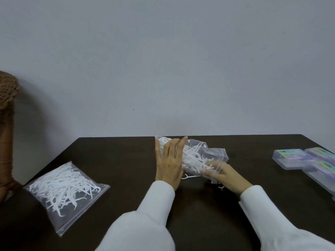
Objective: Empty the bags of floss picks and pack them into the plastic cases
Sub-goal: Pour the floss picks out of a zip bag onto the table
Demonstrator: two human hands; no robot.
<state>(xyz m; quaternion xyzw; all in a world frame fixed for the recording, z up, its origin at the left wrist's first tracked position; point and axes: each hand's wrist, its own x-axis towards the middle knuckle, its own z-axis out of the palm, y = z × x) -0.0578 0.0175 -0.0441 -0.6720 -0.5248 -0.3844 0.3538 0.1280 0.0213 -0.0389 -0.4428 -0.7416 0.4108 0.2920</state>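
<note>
A clear plastic zip bag of white floss picks [194, 156] lies mid-table, its mouth towards the right. The left hand [169, 160] presses on its closed end with straight fingers; the right hand [220, 172] reaches into the mouth, though whether it grasps picks I cannot tell. A few loose white picks [188, 176] already lie on the dark table [126, 160]. A hard tug could scatter picks off the near edge. A second full bag [67, 191] waits left, and lidded clear plastic cases [290, 158] sit well apart at right.

Dim, flat light — soft overall, wide-angle bending at edges.
</note>
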